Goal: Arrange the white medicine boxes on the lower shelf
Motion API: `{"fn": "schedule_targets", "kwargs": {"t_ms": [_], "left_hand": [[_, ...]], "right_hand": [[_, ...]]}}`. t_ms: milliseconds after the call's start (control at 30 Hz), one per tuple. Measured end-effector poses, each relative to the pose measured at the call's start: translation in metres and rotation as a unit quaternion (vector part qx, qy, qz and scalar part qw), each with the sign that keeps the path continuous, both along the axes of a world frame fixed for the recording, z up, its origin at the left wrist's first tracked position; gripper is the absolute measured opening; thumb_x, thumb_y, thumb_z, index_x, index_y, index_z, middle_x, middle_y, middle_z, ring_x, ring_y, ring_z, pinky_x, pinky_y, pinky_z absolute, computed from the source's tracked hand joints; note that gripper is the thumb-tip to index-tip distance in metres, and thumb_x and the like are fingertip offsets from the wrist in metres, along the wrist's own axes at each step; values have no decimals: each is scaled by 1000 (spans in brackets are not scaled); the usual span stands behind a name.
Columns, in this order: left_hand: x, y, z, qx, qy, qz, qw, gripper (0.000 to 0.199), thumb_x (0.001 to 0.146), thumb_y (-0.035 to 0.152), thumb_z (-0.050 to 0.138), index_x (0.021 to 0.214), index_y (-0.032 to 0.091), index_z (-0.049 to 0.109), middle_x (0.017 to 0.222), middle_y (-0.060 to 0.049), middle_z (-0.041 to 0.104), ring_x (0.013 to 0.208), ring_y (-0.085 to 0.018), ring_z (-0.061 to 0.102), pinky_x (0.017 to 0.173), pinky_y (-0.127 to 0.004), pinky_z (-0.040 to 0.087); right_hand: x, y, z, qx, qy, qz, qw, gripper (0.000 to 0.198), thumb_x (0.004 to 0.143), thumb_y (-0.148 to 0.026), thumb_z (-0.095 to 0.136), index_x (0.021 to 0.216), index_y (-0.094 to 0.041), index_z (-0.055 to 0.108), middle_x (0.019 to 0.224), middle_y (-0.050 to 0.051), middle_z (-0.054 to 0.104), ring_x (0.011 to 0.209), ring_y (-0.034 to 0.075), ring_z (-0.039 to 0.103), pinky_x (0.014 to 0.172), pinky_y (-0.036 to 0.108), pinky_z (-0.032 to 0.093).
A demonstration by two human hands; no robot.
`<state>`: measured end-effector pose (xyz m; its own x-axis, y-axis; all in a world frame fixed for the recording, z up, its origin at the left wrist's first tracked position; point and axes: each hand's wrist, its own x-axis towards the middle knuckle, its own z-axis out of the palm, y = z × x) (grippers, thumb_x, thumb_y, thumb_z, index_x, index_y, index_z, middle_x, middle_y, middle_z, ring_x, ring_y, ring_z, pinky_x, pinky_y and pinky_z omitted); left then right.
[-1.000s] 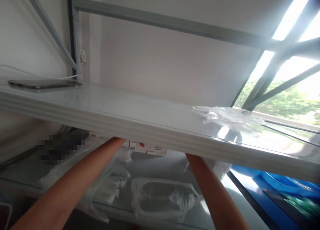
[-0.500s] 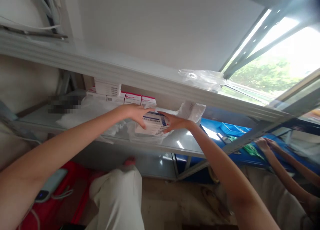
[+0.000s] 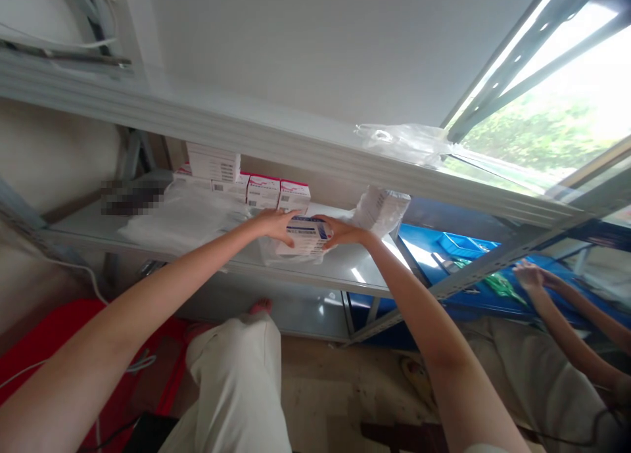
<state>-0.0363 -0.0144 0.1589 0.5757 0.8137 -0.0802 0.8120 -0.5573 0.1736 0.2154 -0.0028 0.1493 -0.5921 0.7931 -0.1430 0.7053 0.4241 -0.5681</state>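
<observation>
Left hand (image 3: pixel 274 224) and right hand (image 3: pixel 342 232) clasp a white box (image 3: pixel 306 235) over the shelf (image 3: pixel 345 275).

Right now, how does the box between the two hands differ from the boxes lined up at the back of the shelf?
The held box has blue print; the row of boxes has red or pink tops. The held box sits out front between left hand and right hand; the row stands untouched behind. All are small white cartons.

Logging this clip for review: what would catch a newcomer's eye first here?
First, the two bare arms reaching to the middle shelf, where the left hand and right hand grip a small white and blue box between them. Behind it a row of pink and white boxes lines the back of the shelf. At far right, another person's hand rests by a blue surface.
</observation>
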Motion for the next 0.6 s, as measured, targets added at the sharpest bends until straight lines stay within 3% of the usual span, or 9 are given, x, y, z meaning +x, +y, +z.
{"fn": "schedule_targets", "kwargs": {"t_ms": [167, 267, 433, 600], "left_hand": [[6, -18, 19, 72, -6, 74, 995, 107, 65, 50, 74, 151, 27, 15, 143, -17, 42, 123, -39, 45, 99, -43, 37], [17, -31, 7, 105, -19, 104, 989, 102, 69, 42, 74, 151, 24, 15, 142, -20, 38, 122, -41, 43, 98, -45, 37], [27, -38, -22, 100, -33, 114, 988, 94, 76, 42, 69, 151, 23, 16, 139, -21, 39, 122, -41, 43, 94, -44, 40], [21, -38, -7, 166, -29, 130, 977, 87, 79, 42, 66, 151, 24, 19, 141, -19, 39, 122, -41, 43, 91, -43, 43]], "right_hand": [[-2, 13, 3, 83, -1, 5, 997, 103, 59, -25, 80, 147, -21, 26, 151, 11, 34, 136, 25, 35, 112, 35, 29], [-1, 15, -6, 130, -14, 10, 991, 100, 60, -25, 79, 145, -21, 28, 148, 11, 37, 134, 27, 37, 111, 38, 30], [4, 11, -22, 156, -37, 16, 987, 92, 64, -23, 76, 144, -16, 31, 144, 13, 42, 127, 26, 44, 108, 30, 33], [2, 16, -14, 205, 14, 5, 979, 89, 65, -22, 75, 143, -20, 33, 143, 10, 42, 125, 26, 47, 105, 29, 37]]}}
